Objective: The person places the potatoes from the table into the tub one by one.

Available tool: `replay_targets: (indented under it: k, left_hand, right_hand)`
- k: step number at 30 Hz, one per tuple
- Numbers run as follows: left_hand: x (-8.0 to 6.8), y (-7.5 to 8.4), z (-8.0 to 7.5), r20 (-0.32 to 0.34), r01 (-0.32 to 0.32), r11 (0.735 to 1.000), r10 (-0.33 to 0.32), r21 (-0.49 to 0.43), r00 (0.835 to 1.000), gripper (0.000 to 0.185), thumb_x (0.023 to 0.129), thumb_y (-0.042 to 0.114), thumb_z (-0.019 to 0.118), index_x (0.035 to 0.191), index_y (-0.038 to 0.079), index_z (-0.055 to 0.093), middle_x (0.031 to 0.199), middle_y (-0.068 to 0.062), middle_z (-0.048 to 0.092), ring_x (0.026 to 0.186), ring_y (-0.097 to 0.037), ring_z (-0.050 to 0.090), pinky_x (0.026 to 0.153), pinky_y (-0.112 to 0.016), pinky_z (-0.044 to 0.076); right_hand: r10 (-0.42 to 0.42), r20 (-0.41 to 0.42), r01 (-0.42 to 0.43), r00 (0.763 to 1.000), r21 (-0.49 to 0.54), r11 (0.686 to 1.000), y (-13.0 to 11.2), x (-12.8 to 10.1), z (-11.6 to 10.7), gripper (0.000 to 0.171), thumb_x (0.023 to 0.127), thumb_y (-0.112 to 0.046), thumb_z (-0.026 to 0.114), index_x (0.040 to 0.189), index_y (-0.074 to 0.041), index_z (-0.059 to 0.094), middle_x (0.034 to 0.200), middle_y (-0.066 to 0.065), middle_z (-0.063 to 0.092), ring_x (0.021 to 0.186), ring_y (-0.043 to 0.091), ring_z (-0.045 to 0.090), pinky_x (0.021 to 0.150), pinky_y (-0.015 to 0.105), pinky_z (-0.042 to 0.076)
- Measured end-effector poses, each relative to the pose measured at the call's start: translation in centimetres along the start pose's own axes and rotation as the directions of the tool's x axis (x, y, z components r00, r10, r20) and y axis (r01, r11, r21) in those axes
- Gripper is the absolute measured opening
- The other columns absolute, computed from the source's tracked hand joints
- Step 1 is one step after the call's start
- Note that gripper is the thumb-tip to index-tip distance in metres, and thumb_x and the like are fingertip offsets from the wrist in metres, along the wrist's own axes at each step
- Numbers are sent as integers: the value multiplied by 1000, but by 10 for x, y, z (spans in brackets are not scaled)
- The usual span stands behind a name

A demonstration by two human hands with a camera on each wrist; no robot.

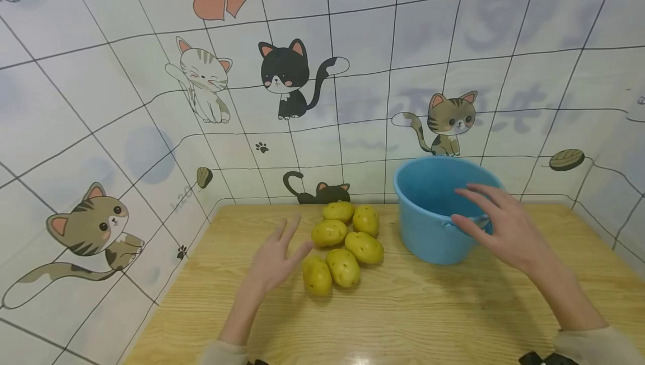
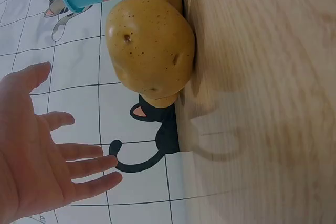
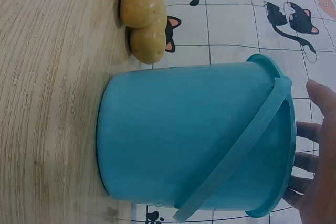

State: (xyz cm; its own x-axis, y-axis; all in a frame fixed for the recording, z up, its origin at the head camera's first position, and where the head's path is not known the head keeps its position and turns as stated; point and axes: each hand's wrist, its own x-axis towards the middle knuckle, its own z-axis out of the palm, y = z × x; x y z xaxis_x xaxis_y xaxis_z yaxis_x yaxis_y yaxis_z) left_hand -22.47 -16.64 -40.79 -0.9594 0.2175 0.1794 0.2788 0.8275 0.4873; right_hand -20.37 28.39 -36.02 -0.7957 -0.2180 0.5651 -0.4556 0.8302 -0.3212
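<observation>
Several yellow potatoes (image 1: 344, 268) lie grouped on the wooden table. My left hand (image 1: 274, 258) hovers just left of them, fingers spread, holding nothing; the left wrist view shows that hand (image 2: 47, 161) apart from a large potato (image 2: 149, 45). To the right of the potatoes stands an upright blue bucket (image 1: 435, 236). My right hand (image 1: 504, 228) is over the bucket's right rim, with fingers extended above its mouth. From the right wrist, the bucket's handle (image 3: 236, 153) hangs down along its side, and some fingers of the hand (image 3: 320, 166) are partly hidden behind the rim.
The wooden table (image 1: 403, 320) runs back to a wall (image 1: 363, 130) covered with cat drawings and grid lines. Side walls rise at the left and right. The bucket stands near the table's back edge.
</observation>
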Motion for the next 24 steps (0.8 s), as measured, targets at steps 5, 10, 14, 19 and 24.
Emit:
replay_targets:
  k: [5,10,14,19,24]
  left_hand:
    - [-2,2,6,27,13,999,-12,-41,1000,79,97,68,44,162,29,22,162,-19,27,143,-46,33,107,-71,32]
    - [-3,5,10,59,23,996,-18,-90,998,81,95,67,50,161,25,26,162,-18,29,141,-47,36,105,-72,33]
    - [-4,4,15,85,9,993,1,-118,996,84,92,63,59,159,20,32,160,-19,32,140,-46,38,106,-70,34]
    - [-6,0,21,127,-20,989,39,-149,991,86,90,60,66,156,13,37,156,-20,37,135,-43,45,105,-65,39]
    - [-9,-3,25,172,-41,978,77,-202,982,87,88,57,69,154,10,39,151,-22,43,125,-39,53,97,-62,47]
  right_hand:
    - [-36,-30,37,999,18,999,4,-1,4,51,89,-32,76,134,-12,63,138,19,54,127,46,45,96,70,34]
    - [-65,-66,67,996,38,997,7,-2,8,47,87,-25,79,130,-10,65,131,17,59,121,44,49,93,67,37]
    - [-73,-79,77,994,54,996,7,-5,8,43,86,-21,79,126,-10,67,127,16,60,118,42,51,90,65,38]
    - [-87,-99,94,991,68,993,6,-9,10,38,85,-17,80,120,-11,69,121,13,63,115,38,53,95,63,38]
    - [-109,-125,120,986,87,989,5,-13,12,33,85,-13,80,117,-10,70,116,13,65,111,37,55,116,58,27]
